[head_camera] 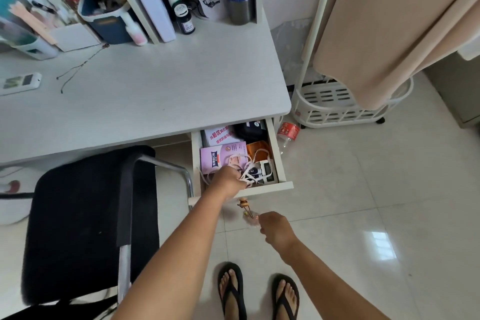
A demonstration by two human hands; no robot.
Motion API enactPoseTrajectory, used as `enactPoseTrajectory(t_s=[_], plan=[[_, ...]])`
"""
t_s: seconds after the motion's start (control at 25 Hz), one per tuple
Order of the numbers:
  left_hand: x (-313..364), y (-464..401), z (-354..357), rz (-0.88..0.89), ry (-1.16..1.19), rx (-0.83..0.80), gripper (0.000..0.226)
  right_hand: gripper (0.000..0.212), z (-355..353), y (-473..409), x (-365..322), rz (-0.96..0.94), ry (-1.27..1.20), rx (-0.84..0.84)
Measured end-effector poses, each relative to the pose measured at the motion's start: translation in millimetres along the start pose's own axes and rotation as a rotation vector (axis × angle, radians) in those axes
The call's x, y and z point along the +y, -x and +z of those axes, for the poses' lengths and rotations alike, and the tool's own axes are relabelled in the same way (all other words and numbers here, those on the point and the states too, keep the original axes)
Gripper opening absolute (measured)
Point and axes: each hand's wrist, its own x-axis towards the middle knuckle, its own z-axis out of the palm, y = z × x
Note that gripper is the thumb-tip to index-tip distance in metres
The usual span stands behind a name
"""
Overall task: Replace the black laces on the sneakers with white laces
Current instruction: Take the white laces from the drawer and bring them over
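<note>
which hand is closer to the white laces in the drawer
Left. The left hand is in the open drawer, its fingers gripping the white laces. The right hand is outside, below the drawer front, near the hanging charm.

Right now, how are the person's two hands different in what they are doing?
The left hand reaches into the open drawer; the right hand stays outside it, lower, in front of the drawer's face. The left hand holds a tangle of white laces; the right hand's fingers curl by the small charm hanging from the drawer knob, though whether they hold it is unclear. Both are bare, with arms stretched forward.
</note>
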Motion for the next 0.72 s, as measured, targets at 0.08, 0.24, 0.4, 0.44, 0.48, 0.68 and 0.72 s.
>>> enactPoseTrajectory(t_s=[0.08,0.24,0.4,0.44,0.48,0.68,0.72], plan=[[-4,10,-9,0.067,0.061,0.07,0.005,0.013,-9,9,-4,0.075,-0.231,-0.055],[-8,57,-36,0.136,0.396,0.215,0.007,0.04,-19,29,-18,0.147,-0.688,-0.342],[4,122,-36,0.042,0.78,0.222,0.01,0.076,-8,56,-47,0.112,-0.86,-0.641],[7,136,-31,-0.011,0.869,0.124,0.008,0.076,-5,63,-54,0.077,-0.819,-0.705],[11,153,-25,-0.053,0.921,0.005,0.006,0.068,-3,72,-61,0.029,-0.751,-0.729],[6,203,2,-0.192,1.079,0.067,0.01,0.028,-14,100,-54,-0.152,-0.591,-0.476],[2,204,2,-0.229,1.08,0.192,0.012,0.034,-19,106,-49,-0.182,-0.472,-0.413]])
